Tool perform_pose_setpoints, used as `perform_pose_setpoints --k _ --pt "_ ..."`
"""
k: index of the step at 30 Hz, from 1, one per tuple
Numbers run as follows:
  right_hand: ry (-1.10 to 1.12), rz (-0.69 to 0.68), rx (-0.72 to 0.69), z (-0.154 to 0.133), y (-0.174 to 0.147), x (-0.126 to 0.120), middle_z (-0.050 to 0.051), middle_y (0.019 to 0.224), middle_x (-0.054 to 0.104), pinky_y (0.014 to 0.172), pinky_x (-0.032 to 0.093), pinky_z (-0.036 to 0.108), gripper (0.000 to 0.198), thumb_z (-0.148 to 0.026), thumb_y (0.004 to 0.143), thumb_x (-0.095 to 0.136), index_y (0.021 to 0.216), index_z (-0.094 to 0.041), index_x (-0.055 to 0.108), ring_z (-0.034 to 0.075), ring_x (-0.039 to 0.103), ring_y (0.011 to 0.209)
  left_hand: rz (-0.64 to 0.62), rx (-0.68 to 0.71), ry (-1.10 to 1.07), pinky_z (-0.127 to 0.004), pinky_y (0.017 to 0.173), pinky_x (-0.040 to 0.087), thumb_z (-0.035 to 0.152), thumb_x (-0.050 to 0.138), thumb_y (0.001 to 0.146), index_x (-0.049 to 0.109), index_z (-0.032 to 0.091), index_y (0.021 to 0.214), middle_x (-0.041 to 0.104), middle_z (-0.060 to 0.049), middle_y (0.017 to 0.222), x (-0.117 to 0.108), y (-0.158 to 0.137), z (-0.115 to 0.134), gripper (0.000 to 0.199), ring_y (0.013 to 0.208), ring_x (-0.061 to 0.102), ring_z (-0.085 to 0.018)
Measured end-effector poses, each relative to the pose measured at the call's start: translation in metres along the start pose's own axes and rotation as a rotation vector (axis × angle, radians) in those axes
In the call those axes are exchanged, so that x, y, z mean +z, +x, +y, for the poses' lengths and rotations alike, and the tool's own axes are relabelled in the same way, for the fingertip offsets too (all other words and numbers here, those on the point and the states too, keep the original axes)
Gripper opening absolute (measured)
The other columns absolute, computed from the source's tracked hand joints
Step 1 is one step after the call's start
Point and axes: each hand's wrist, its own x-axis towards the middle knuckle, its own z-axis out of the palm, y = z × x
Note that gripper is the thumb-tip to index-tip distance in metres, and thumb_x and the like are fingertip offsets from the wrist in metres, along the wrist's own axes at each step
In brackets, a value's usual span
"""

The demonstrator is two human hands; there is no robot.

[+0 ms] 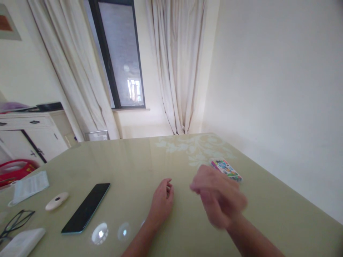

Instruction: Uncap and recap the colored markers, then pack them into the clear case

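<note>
My left hand [162, 198] rests on the table, its fingers loosely curled and slightly apart, with nothing seen in it. To its right, my right hand [218, 196] is raised over the table and smeared by motion. Its fingers bend toward the left, but whether they hold anything is unclear. Just behind the right hand lies a flat, clear case with a colourful printed label [226, 169]; the hand hides part of its near side. Its contents are too small to make out.
On the glossy green table [128, 162] at left lie a black-screened phone [87, 208], a small cream oval device [56, 201], a face mask [31, 186], glasses [17, 223] and a white box-like object [23, 243]. A wall borders the right edge; curtains [180, 64] hang behind.
</note>
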Motion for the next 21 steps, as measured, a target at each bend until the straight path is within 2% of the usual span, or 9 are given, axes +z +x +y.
perform_pose_setpoints --k 1,3,5,6,8,11,15,18,21 --pt "-0.134 0.082 0.052 0.027 0.003 -0.005 0.004 0.071 0.067 0.063 0.049 0.034 0.025 -0.034 0.099 0.052 0.086 -0.023 0.071 0.019 0.061 0.063 0.009 0.009 0.009 -0.040 0.089 0.052 0.035 0.049 0.093 0.061 0.018 0.119 0.071 -0.009 0.100 0.000 0.001 -0.001 0.033 0.089 0.067 -0.024" --pt "-0.425 0.125 0.285 0.080 -0.003 -0.024 0.005 0.076 0.069 0.069 0.049 0.031 0.032 -0.036 0.103 0.044 0.088 -0.021 0.068 0.019 0.062 0.069 0.028 0.026 0.029 -0.039 0.086 0.053 0.037 0.048 0.093 0.062 0.018 0.117 0.071 -0.009 0.098 -0.001 0.003 -0.003 0.033 0.087 0.068 -0.023" --pt "-0.703 0.080 0.504 0.123 -0.021 -0.049 0.010 0.093 0.073 0.081 0.050 0.034 0.035 -0.034 0.102 0.038 0.101 -0.019 0.069 0.023 0.067 0.086 0.037 0.028 0.050 -0.038 0.084 0.053 0.037 0.047 0.093 0.063 0.018 0.114 0.072 -0.009 0.095 -0.001 0.006 -0.005 0.033 0.087 0.068 -0.024" --pt "-0.853 0.003 0.593 0.139 -0.033 -0.061 0.014 0.106 0.073 0.087 0.049 0.037 0.036 -0.032 0.100 0.038 0.108 -0.017 0.070 0.026 0.066 0.097 0.034 0.027 0.061 -0.039 0.083 0.053 0.037 0.047 0.093 0.064 0.018 0.112 0.072 -0.009 0.095 -0.001 0.007 -0.006 0.032 0.086 0.068 -0.024" --pt "-1.170 -0.088 0.760 0.159 -0.054 -0.081 0.021 0.122 0.067 0.091 0.047 0.043 0.038 -0.037 0.099 0.044 0.114 -0.014 0.070 0.034 0.063 0.110 0.022 0.030 0.077 -0.038 0.082 0.053 0.038 0.047 0.093 0.066 0.018 0.109 0.073 -0.009 0.093 -0.002 0.007 -0.007 0.031 0.085 0.069 -0.024" --pt "-1.392 -0.126 0.958 0.170 -0.070 -0.097 0.026 0.126 0.064 0.092 0.046 0.049 0.054 -0.055 0.096 0.051 0.124 -0.012 0.068 0.042 0.061 0.114 0.026 0.035 0.067 -0.038 0.082 0.053 0.040 0.050 0.091 0.067 0.019 0.107 0.073 -0.008 0.091 -0.004 0.007 -0.006 0.031 0.084 0.069 -0.023" --pt "-1.318 -0.189 1.143 0.171 -0.068 -0.102 0.024 0.117 0.069 0.089 0.048 0.049 0.072 -0.071 0.093 0.048 0.135 -0.015 0.063 0.041 0.066 0.109 0.029 0.016 0.037 -0.037 0.079 0.054 0.043 0.050 0.090 0.067 0.018 0.107 0.073 -0.007 0.087 -0.009 0.005 -0.001 0.034 0.081 0.070 -0.023" --pt "-1.285 -0.216 1.158 0.168 -0.063 -0.097 0.023 0.117 0.069 0.087 0.050 0.048 0.076 -0.075 0.092 0.045 0.135 -0.016 0.062 0.041 0.067 0.109 0.020 0.012 0.038 -0.037 0.077 0.054 0.043 0.049 0.090 0.066 0.018 0.107 0.072 -0.007 0.085 -0.010 0.005 0.000 0.035 0.079 0.069 -0.023" --pt "-1.252 -0.276 1.097 0.159 -0.060 -0.078 0.022 0.114 0.070 0.086 0.050 0.047 0.075 -0.076 0.092 0.044 0.134 -0.017 0.062 0.040 0.067 0.107 0.022 0.039 0.055 -0.037 0.076 0.055 0.043 0.050 0.091 0.066 0.018 0.108 0.072 -0.008 0.087 -0.010 0.006 0.000 0.034 0.079 0.069 -0.023"
